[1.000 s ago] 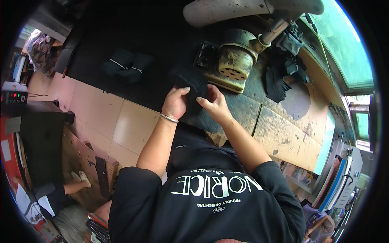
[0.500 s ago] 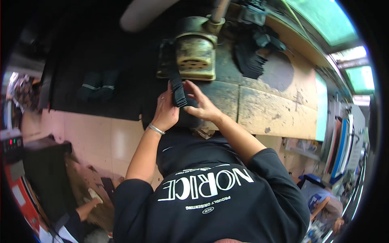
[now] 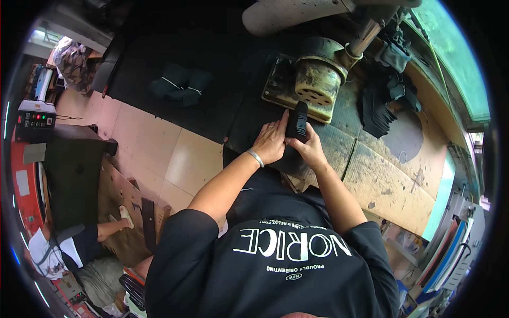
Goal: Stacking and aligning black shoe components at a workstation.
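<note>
A thick stack of thin black pieces (image 3: 300, 121) is upright between my two hands, its layered edges showing. My left hand (image 3: 271, 141), wearing a ring and a silver bracelet, holds the stack from the left with its fingers pointing ahead. At the near right side, my right hand (image 3: 312, 150) grips it, the thumb at its lower end. The top of the stack comes close to a stained cream machine (image 3: 318, 82) with a round housing and holes along its lower front. I cannot tell whether they touch.
Two dark bundles with white bands (image 3: 183, 85) lie on the black-covered table at left. More black pieces (image 3: 375, 112) fan out on the stained board (image 3: 389, 180) at right. A pale duct (image 3: 297, 13) hangs overhead. Another person (image 3: 79, 246) is at lower left.
My head view has turned, so the bench and hands appear further right. The right hand's fingers, spread beside the stack before, have closed in around it. The stack stands straighter.
</note>
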### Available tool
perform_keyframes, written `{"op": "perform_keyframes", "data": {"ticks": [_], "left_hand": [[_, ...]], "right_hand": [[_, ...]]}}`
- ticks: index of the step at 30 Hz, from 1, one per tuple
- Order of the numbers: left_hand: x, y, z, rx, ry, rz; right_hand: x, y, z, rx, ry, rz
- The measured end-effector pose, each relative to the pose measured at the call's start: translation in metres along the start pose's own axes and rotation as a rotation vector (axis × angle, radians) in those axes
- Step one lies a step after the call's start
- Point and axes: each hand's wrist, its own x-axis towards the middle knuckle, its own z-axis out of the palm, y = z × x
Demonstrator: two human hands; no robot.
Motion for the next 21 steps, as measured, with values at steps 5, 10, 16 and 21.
{"op": "perform_keyframes", "data": {"ticks": [5, 10, 16, 21], "left_hand": [[-0.001, -0.017, -0.046, -0.110, 0.107, -0.175], [0.007, -0.109, -0.109, -0.077, 0.032, -0.480], [0.041, -0.119, -0.144, 0.417, -0.208, -0.579], [0.056, -0.098, -0.124, 0.881, -0.286, -0.411]], "right_hand": [[0.010, 0.006, 0.013, -0.310, -0.010, -0.164], [0.003, 0.008, 0.007, -0.377, -0.129, -0.003], [-0.008, 0.004, 0.009, -0.426, -0.133, -0.105], [-0.009, 0.003, 0.007, -0.579, -0.173, -0.216]]}}
